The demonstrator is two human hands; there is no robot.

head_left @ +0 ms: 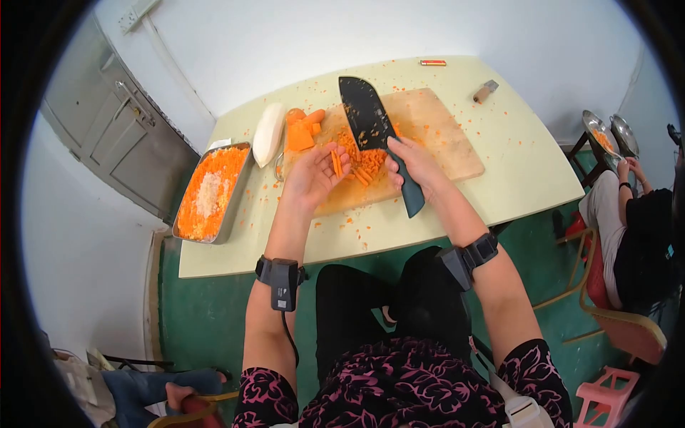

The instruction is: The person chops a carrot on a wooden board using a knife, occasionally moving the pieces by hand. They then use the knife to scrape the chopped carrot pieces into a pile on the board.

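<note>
My right hand (419, 165) grips the dark handle of a black-bladed cleaver (365, 107), its broad blade pointing away from me with bits of carrot stuck on it. In my left hand (311, 177), palm turned up and fingers curled, lie a few thin carrot sticks (337, 163). Between both hands, finely diced carrot (371, 161) and a few more sticks are heaped on the wooden cutting board (446, 135). Larger carrot chunks (302, 133) sit at the board's left edge, beyond my left hand. A peeled white radish (269, 134) lies left of them.
A metal tray (236, 187) of diced carrot with a pale heap on top stands at the table's left. At the back are a lighter (433, 63) and a small wooden-handled tool (485, 91). Another person (635, 221) sits at right by metal bowls; someone's legs (160, 389) show lower left.
</note>
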